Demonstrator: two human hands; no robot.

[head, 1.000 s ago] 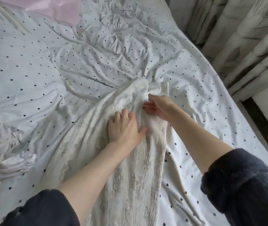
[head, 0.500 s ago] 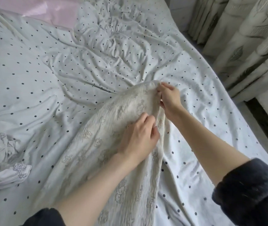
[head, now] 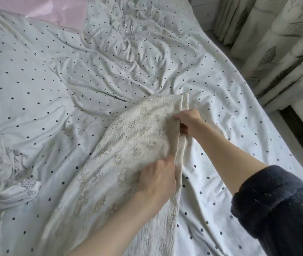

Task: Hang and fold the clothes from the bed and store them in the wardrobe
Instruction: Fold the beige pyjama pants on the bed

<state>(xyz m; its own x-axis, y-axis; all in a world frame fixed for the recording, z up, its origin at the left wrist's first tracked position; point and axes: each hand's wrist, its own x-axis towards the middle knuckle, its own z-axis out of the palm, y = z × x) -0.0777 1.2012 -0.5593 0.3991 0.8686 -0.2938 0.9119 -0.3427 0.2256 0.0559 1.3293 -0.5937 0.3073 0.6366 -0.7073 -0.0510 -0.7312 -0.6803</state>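
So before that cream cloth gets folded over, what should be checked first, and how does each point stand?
1. Left hand grips the cream garment at its near edge: ok.
2. Right hand pinches the same edge further up: ok.
3. Edge between the hands pulled straight: ok, a clean fold line shows.
4. Garment lying flat: not ok, its middle is lifted and rippled.
5. Landing area on the dotted sheet smooth: not ok, it is wrinkled.
6. Crumpled white garment out of the way: ok, it lies well apart.

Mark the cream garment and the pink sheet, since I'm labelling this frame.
cream garment point(head: 128, 145), head view, on its patterned middle.
pink sheet point(head: 64, 10), head view, on its flat part at the bed's far end.
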